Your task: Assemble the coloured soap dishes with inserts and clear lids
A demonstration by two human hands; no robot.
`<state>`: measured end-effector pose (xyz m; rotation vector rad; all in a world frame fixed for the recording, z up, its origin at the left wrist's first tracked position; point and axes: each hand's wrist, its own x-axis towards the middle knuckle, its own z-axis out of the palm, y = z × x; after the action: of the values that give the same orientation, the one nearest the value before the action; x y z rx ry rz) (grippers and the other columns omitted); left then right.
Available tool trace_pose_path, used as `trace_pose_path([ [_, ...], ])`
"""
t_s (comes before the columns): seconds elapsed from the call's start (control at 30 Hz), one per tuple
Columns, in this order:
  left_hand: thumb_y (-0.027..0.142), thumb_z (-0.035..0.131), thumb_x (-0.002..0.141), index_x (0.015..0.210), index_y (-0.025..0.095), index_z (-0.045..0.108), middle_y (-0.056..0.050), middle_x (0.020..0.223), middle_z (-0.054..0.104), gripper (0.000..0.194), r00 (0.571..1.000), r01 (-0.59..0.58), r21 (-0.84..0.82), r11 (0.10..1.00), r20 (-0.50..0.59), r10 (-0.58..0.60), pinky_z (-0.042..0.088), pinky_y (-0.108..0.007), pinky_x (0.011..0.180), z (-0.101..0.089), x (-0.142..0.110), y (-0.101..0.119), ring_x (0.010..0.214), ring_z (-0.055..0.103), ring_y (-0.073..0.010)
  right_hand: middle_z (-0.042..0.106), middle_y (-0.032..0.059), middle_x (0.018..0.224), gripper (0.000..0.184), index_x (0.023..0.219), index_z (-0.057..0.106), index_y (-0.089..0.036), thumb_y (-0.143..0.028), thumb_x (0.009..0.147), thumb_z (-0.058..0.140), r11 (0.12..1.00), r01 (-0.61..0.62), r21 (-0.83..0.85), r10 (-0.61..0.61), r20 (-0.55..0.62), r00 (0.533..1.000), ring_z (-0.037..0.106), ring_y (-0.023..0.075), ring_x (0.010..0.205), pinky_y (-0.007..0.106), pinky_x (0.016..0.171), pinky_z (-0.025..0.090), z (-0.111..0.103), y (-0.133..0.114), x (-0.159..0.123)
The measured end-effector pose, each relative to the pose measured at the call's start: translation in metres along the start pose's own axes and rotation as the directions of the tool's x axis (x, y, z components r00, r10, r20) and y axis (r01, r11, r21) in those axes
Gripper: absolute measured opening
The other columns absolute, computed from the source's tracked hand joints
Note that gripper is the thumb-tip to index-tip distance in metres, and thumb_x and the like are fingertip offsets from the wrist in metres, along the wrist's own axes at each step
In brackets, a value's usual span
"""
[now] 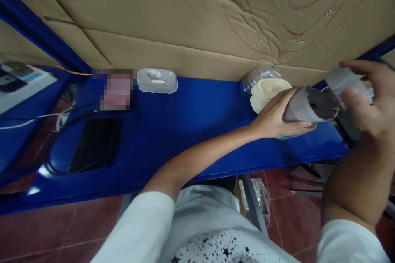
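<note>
Within the grasping left hand (pixel 275 111) sits a grey, dark-topped tapered cup (pixel 298 105). Just beside it, the right hand (pixel 367 104) grips a translucent plastic piece (pixel 342 79).

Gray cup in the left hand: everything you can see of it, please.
The gray cup has a smooth, round wall that looks like plastic, and a dark end with a still darker spot; whether that end is a lid or the inside is unclear. It is tilted, dark end toward the right hand. The left hand wraps its wall, hiding part of it, and holds it over the right part of the blue table.
</note>
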<state>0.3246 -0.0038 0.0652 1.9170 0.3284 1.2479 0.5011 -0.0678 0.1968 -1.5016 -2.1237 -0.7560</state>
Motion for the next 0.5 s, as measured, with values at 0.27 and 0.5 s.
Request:
trace_pose_path([
  [0.27, 0.048, 0.077, 0.096, 0.165, 0.014, 0.036, -0.019, 0.172, 0.041, 0.088, 0.989, 0.072, 0.211, 0.975, 0.114, -0.098, 0.037, -0.047, 0.129, -0.003, 0.004, 0.001, 0.161, 0.038, -0.0283, 0.078, 0.0162, 0.124, 0.068, 0.137, 0.071, -0.016, -0.069, 0.098, 0.054, 0.996, -0.055, 0.068, 0.045, 0.150, 0.988, 0.073, 0.0300, 0.119, 0.042, 0.105, 0.050, 0.018, -0.007, 0.002],
  [0.5, 0.061, 0.051, 0.105, 0.168, 0.000, 0.019, -0.022, 0.177, 0.027, 0.093, 0.978, 0.013, 0.409, 0.913, 0.184, -0.096, 0.033, -0.039, 0.129, -0.008, -0.003, 0.006, 0.166, 0.026, -0.0227, 0.079, 0.0156, 0.122, 0.062, 0.138, 0.073, -0.017, -0.064, 0.099, 0.064, 0.994, -0.102, -0.046, 0.104, 0.048, 0.993, 0.074, 0.0285, 0.113, 0.039, 0.102, 0.052, 0.029, -0.019, -0.025],
])
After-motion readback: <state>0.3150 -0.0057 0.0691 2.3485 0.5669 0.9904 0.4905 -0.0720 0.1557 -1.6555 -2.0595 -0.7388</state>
